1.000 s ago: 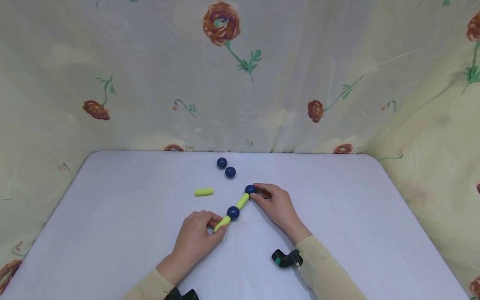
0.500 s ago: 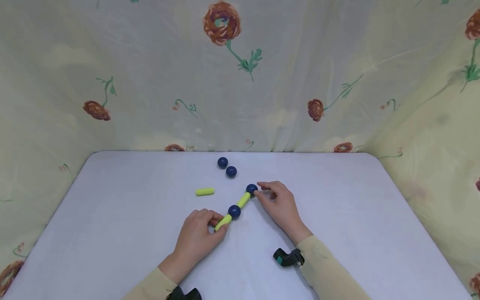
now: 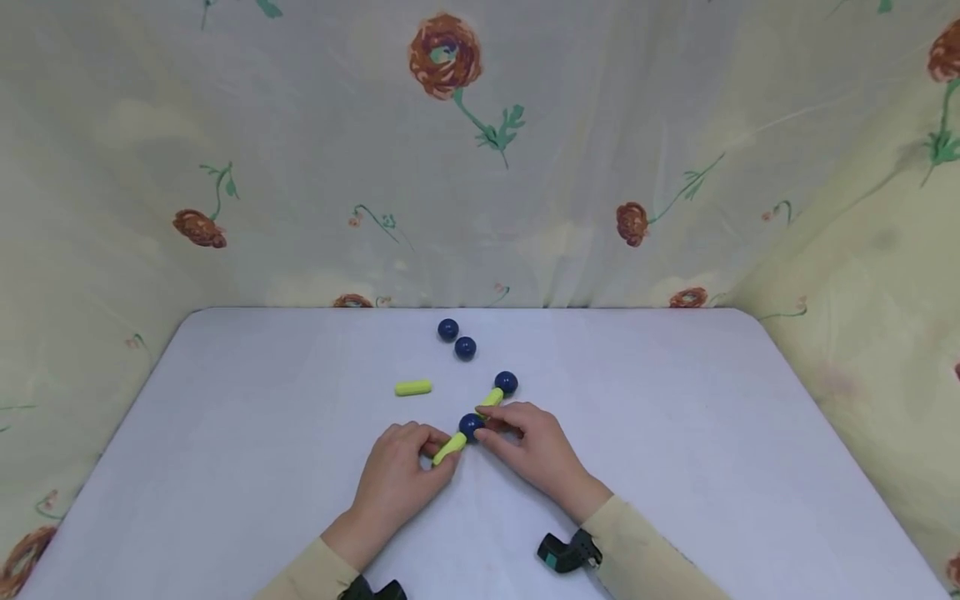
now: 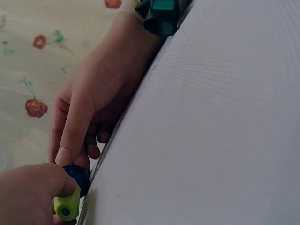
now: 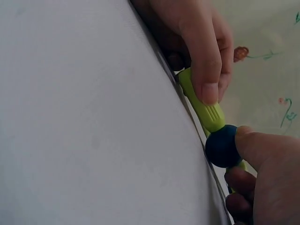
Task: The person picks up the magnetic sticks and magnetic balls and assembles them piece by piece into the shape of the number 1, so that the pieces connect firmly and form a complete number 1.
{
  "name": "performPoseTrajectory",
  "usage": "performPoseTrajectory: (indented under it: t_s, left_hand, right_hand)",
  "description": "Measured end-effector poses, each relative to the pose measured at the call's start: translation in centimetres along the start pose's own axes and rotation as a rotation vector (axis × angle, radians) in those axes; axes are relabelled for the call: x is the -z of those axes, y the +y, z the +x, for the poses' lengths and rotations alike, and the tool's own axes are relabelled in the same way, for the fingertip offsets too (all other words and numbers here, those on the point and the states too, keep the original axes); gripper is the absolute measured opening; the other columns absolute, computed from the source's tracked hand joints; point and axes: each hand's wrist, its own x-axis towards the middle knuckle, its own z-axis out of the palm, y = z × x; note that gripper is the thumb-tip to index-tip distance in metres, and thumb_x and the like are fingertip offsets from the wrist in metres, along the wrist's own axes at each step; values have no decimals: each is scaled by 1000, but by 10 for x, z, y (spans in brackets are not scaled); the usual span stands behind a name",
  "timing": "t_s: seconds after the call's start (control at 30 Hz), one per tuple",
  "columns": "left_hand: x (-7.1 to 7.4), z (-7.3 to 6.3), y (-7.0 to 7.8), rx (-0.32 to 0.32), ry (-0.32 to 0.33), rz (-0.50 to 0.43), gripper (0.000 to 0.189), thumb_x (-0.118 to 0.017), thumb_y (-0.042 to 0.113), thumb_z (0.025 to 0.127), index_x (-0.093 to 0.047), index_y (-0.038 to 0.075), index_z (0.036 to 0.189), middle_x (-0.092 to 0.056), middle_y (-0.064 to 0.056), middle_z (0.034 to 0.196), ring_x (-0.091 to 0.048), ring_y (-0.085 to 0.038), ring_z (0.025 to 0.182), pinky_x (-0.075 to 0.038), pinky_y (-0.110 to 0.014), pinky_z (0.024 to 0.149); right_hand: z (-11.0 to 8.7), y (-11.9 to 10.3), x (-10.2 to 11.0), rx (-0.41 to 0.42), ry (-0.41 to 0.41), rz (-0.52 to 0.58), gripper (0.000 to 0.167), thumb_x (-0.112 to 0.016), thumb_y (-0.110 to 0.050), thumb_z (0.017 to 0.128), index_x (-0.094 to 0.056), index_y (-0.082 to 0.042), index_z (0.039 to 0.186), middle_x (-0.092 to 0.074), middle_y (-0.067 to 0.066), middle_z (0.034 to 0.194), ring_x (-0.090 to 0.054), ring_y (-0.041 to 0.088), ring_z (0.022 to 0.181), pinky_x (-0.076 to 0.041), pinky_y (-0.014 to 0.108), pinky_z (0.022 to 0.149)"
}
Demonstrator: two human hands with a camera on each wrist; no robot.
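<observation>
Lower centre of head frame: a chain of two yellow-green rods and two blue balls lies aslant on the white bench [image 3: 225, 467], rising toward the right. Left hand [image 3: 405, 471], left of the chain's low end, pinches the lower rod [image 3: 450, 449]; in the right wrist view its thumb lies along the rod's ribbed side. Right hand [image 3: 536, 446], just right of the chain, holds the middle ball [image 3: 471, 427] in a narrow grip, thumb against the ball, other fingers curled by the upper rod [image 3: 492, 398], which they partly cover. Lower rod meets middle ball. End ball [image 3: 506, 382] tops the chain, above the right hand in the frame, apart from its fingers. Loose rod [image 3: 413, 388] lies left of the chain, above the left hand; higher up, two loose balls [image 3: 465, 348] sit near the bench's far edge.
</observation>
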Motion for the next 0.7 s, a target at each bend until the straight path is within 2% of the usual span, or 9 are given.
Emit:
performPoseTrajectory:
  t_s: [0.13, 0.3, 0.47, 0.7]
  left_hand:
    - [1, 0, 1, 0, -1, -1, 19, -80, 34, 82, -75, 20, 93, -54, 18, 72, -44, -7, 70, -37, -27, 63]
    - [-1, 1, 1, -4, -11, -4, 20, -80, 35, 82, -75, 19, 93, -55, 19, 72, -45, -7, 70, -37, -27, 64]
    - [-1, 2, 2, -11, -11, 0, 19, -79, 35, 83, -75, 19, 93, -56, 19, 72, -45, -7, 69, -37, -27, 64]
    - [0, 2, 1, 0, -11, 4, 19, -80, 35, 83, -76, 20, 93, -57, 19, 72, -45, -6, 68, -37, -27, 64]
  right_hand:
    - [0, -2, -2, 12, -17, -46, 33, -74, -37, 90, -73, -22, 119, -71, -15, 104, -60, 2, 93, -50, 28, 74]
    - [0, -4, -4, -22, -23, -98, 33, -74, -39, 89, -74, -23, 118, -71, -13, 107, -61, 4, 96, -50, 30, 78]
    - [1, -6, -2, -59, -23, -100, 33, -75, -40, 88, -74, -24, 117, -71, -15, 107, -62, 3, 97, -51, 30, 80]
    - [2, -8, -3, -65, -35, -94, 33, -76, -38, 88, -75, -23, 117, -72, -14, 105, -62, 2, 94, -51, 29, 77]
